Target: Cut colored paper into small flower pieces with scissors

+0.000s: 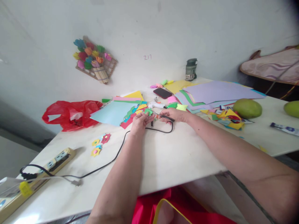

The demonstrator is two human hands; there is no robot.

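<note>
My left hand (139, 122) pinches a small piece of green paper (148, 111) above the middle of the table. Close on its right, my right hand (174, 115) is closed round dark-handled scissors (167, 117), whose thin metal part points left at the paper. The fingers partly cover the scissors. A black cord (161, 131) loops just below both hands. Right behind them lies a white glue gun (156, 105). Cut paper strips with wavy edges (130, 115) in several colours lie beside my left hand. Small paper flowers (95, 151) rest farther left.
A power strip (53, 165) stands at the left, with a red plastic bag (72, 116) behind it. Coloured sheets (215, 90), a phone (163, 93) and a dark bottle (191, 70) are at the back. Paper scraps (230, 119) and a green fruit (247, 108) lie right.
</note>
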